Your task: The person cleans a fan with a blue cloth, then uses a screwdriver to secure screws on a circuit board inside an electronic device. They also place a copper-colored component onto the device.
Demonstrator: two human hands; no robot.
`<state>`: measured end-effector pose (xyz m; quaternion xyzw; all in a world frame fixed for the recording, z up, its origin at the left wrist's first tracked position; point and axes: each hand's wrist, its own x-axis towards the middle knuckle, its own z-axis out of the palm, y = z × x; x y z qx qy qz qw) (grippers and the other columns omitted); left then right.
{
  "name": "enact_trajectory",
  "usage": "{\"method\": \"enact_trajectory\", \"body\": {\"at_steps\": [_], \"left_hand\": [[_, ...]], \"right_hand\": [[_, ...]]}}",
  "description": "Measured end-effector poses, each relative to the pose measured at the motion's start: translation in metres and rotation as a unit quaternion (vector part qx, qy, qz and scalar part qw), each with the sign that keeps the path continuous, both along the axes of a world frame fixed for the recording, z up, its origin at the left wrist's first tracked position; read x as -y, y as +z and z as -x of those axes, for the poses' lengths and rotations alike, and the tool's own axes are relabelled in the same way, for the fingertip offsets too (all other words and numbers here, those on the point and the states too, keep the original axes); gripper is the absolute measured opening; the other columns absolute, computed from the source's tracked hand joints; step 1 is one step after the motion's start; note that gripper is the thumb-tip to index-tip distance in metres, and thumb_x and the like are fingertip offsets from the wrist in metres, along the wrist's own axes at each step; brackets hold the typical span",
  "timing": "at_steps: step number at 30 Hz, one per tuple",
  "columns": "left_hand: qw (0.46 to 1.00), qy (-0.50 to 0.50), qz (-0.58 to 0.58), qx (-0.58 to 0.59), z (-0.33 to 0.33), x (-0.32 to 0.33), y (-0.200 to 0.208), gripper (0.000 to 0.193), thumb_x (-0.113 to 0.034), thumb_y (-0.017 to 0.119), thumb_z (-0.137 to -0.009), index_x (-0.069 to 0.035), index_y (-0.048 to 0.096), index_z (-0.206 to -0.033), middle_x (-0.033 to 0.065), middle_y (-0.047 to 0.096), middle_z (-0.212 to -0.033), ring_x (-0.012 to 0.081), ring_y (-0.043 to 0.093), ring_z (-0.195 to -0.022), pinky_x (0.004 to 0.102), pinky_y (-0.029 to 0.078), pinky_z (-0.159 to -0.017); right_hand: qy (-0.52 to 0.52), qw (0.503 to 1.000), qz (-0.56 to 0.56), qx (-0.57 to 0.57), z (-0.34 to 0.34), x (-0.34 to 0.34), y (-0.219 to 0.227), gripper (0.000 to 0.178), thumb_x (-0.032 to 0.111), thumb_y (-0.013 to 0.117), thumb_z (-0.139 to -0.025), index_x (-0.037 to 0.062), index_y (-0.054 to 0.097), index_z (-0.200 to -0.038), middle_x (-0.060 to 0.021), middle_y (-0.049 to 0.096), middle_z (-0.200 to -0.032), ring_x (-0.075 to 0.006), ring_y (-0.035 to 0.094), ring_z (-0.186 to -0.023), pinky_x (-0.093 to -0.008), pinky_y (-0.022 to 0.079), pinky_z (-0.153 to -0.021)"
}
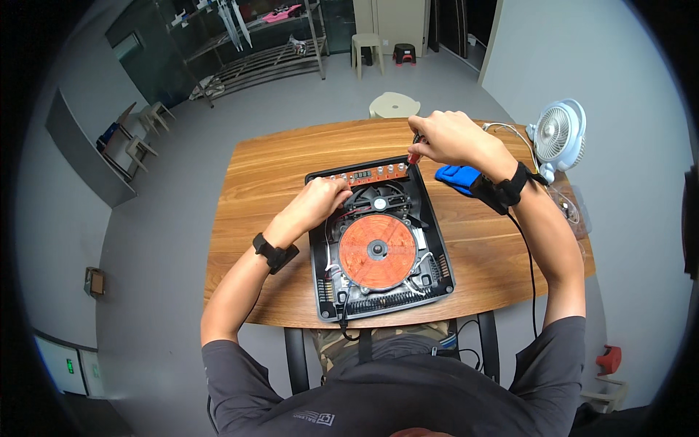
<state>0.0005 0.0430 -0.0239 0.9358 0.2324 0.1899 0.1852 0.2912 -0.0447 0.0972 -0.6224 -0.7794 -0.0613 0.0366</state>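
An opened induction cooker (440, 251) lies on the table before me, its black casing showing a round copper coil (357, 255), a black cooling fan (375, 198) and an orange control board (382, 173) along the far edge. My left hand (322, 200) is closed, thumb and fingers pinching at the left part of that board; its fingertips partly cover it. Over the far right corner, my right hand (451, 138) is wrapped round a screwdriver (415, 151) with a red handle, its tip pointing down at the board's right end.
To the right of the cooker lies a blue cloth item (459, 177). A light blue desk fan (557, 138) with white cables stands at the table's right edge, near a clear plastic box (571, 211). A black power cord (344, 320) leaves the cooker's near edge. Beyond the table is a stool (393, 104).
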Motion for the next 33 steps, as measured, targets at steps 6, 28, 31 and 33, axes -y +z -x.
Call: {"method": "enact_trajectory", "body": {"at_steps": [6,28,31,33], "left_hand": [[1.000,-0.018,-0.021,0.005,-0.007,0.006,0.012,0.015,-0.014,0.073,-0.090,0.000,0.069,-0.094,0.0177,0.072,-0.091,0.0379,0.070,-0.088,0.0451,0.056,-0.077],[0.994,0.056,-0.030,0.091,-0.008,0.008,0.002,0.015,-0.011,0.075,-0.090,0.001,0.072,-0.100,0.0182,0.073,-0.084,0.0315,0.072,-0.072,0.0388,0.056,-0.066],[0.994,0.054,-0.040,0.083,-0.007,0.007,0.002,0.015,-0.010,0.075,-0.089,0.001,0.071,-0.099,0.0182,0.073,-0.083,0.0314,0.072,-0.071,0.0384,0.056,-0.066],[0.994,0.053,-0.039,0.083,-0.006,0.008,0.001,0.015,-0.010,0.075,-0.089,0.001,0.071,-0.099,0.0185,0.072,-0.082,0.0316,0.071,-0.071,0.0384,0.056,-0.066]], "right_hand": [[0.018,0.999,-0.033,-0.035,-0.001,-0.010,0.023,0.036,0.038,0.068,-0.097,0.0033,0.062,-0.101,-0.0194,0.073,-0.082,-0.0415,0.071,-0.081,-0.0492,0.056,-0.071],[0.166,0.966,-0.018,-0.195,0.019,0.013,0.029,0.036,0.034,0.067,-0.099,0.0002,0.059,-0.111,-0.0221,0.071,-0.086,-0.0383,0.069,-0.077,-0.0445,0.052,-0.068],[0.168,0.960,-0.002,-0.224,0.018,0.012,0.024,0.036,0.034,0.067,-0.100,0.0005,0.059,-0.111,-0.0217,0.071,-0.085,-0.0377,0.069,-0.077,-0.0447,0.052,-0.067],[0.153,0.964,0.007,-0.217,0.021,0.013,0.026,0.039,0.035,0.067,-0.098,-0.0009,0.060,-0.111,-0.0228,0.072,-0.087,-0.0391,0.071,-0.082,-0.0459,0.054,-0.071]]}}
